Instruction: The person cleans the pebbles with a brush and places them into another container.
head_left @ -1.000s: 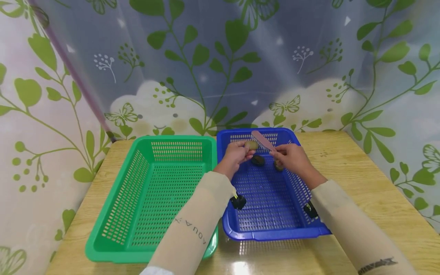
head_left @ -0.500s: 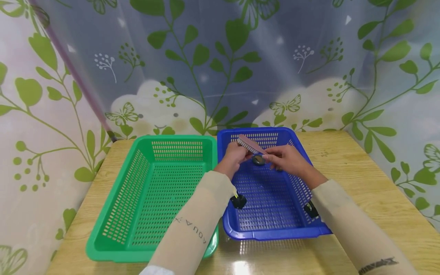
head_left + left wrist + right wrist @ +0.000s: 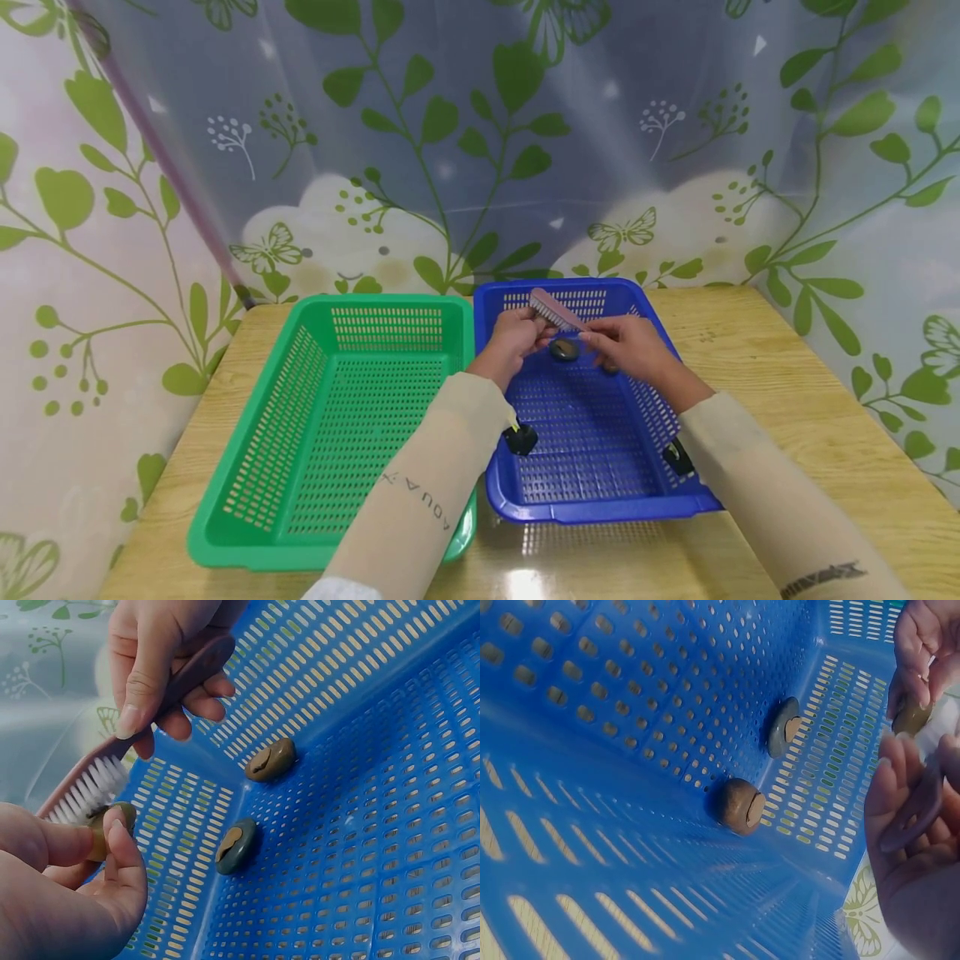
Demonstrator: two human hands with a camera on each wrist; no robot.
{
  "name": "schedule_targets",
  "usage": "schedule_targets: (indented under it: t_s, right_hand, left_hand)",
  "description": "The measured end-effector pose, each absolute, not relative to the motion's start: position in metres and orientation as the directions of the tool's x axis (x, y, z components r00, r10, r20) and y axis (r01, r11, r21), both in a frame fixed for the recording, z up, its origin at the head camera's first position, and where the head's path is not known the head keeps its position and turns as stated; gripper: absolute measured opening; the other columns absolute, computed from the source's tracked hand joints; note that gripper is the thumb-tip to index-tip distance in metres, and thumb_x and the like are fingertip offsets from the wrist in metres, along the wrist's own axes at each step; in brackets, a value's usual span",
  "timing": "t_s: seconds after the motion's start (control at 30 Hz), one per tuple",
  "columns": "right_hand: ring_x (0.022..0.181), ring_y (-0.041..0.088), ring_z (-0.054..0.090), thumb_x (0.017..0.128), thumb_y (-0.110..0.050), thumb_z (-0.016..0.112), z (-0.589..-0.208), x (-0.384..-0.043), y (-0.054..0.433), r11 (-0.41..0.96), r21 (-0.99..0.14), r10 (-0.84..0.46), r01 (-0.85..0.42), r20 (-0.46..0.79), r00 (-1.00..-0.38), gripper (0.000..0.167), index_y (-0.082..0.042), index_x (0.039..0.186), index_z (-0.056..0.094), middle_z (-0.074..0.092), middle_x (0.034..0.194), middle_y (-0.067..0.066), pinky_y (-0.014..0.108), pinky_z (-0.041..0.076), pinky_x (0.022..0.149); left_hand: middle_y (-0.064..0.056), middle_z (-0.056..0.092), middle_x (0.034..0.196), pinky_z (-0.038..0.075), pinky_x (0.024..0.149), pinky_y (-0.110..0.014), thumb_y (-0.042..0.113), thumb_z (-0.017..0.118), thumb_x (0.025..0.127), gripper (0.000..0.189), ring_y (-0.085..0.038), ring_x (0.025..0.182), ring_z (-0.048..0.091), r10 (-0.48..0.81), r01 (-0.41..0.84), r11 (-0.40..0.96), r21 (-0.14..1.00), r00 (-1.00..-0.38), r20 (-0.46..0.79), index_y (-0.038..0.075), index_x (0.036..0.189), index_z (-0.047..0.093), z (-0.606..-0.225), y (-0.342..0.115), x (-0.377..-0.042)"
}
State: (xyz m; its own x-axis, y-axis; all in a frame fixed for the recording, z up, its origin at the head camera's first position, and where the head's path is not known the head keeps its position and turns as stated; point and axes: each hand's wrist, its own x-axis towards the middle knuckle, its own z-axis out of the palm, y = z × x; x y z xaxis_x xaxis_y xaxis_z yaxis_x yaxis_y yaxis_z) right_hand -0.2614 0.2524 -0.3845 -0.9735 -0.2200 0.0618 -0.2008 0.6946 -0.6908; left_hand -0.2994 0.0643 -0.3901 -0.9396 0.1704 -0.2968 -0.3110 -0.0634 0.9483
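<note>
Head view shows the left hand [image 3: 516, 335] pinching an olive-brown stone [image 3: 912, 718] over the blue basket [image 3: 592, 512], near its far edge, on the desk [image 3: 757, 358]. The right hand [image 3: 628, 343] grips the pink brush [image 3: 559, 307], with its bristles [image 3: 91, 789] at the stone. A dark stone [image 3: 235, 847] and a brown stone [image 3: 271, 760] lie near the basket's far-right corner.

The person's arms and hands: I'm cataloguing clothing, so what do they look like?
The left hand and right hand are bare. The left sleeve is beige with dark lettering and whitish fabric at its lower end; the right sleeve is beige with a dark marking. A small black piece shows near each wrist.
</note>
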Motion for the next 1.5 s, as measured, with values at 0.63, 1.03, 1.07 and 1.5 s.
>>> schedule_targets:
  t_s: [0.63, 1.03, 1.07, 1.5]
  right_hand:
    - [0.069, 0.022, 0.066, 0.100, -0.027, 0.055, -0.3809, -0.2612, 0.2534, 0.742, -0.656, -0.154, -0.138, 0.034, -0.987, 0.033, 0.001, 0.112, 0.067, 0.070, 0.085, 0.016, 0.032, 0.052, 0.058]
    - [0.067, 0.019, 0.066, 0.099, -0.024, 0.057, -0.3836, -0.2608, 0.2509, 0.617, -0.747, -0.314, -0.247, 0.055, -0.948, 0.033, 0.002, 0.117, 0.067, 0.069, 0.085, 0.009, 0.041, 0.054, 0.058]
    - [0.067, 0.018, 0.065, 0.099, -0.024, 0.057, -0.3836, -0.2605, 0.2507, 0.611, -0.751, -0.318, -0.249, 0.055, -0.947, 0.032, 0.002, 0.117, 0.066, 0.069, 0.085, 0.009, 0.043, 0.054, 0.059]
    - [0.068, 0.021, 0.066, 0.098, -0.026, 0.059, -0.3823, -0.2593, 0.2505, 0.667, -0.716, -0.247, -0.204, 0.046, -0.968, 0.030, -0.003, 0.116, 0.068, 0.070, 0.083, 0.007, 0.034, 0.053, 0.056]
  left_hand:
    - [-0.004, 0.064, 0.080, 0.047, 0.070, -0.025, 0.006, 0.049, 0.101, 0.031, -0.011, 0.070, 0.056, 0.178, -0.329, -0.046, 0.943, -0.932, -0.316, 0.002, 0.129, 0.060, -0.3897, 0.0634, -0.2999]
    - [-0.002, 0.055, 0.066, 0.041, 0.053, -0.019, -0.003, 0.053, 0.093, 0.019, -0.010, 0.056, 0.049, 0.116, -0.282, -0.030, 0.959, -0.954, -0.277, -0.005, 0.105, 0.068, -0.3916, 0.0651, -0.2987]
    - [-0.001, 0.054, 0.065, 0.041, 0.052, -0.019, -0.002, 0.054, 0.093, 0.018, -0.010, 0.055, 0.049, 0.112, -0.280, -0.027, 0.960, -0.955, -0.275, -0.005, 0.104, 0.068, -0.3920, 0.0652, -0.2987]
    - [-0.002, 0.059, 0.074, 0.043, 0.056, -0.020, -0.002, 0.047, 0.098, 0.026, -0.010, 0.061, 0.050, 0.148, -0.281, -0.015, 0.960, -0.950, -0.276, -0.001, 0.116, 0.066, -0.3905, 0.0648, -0.2978]
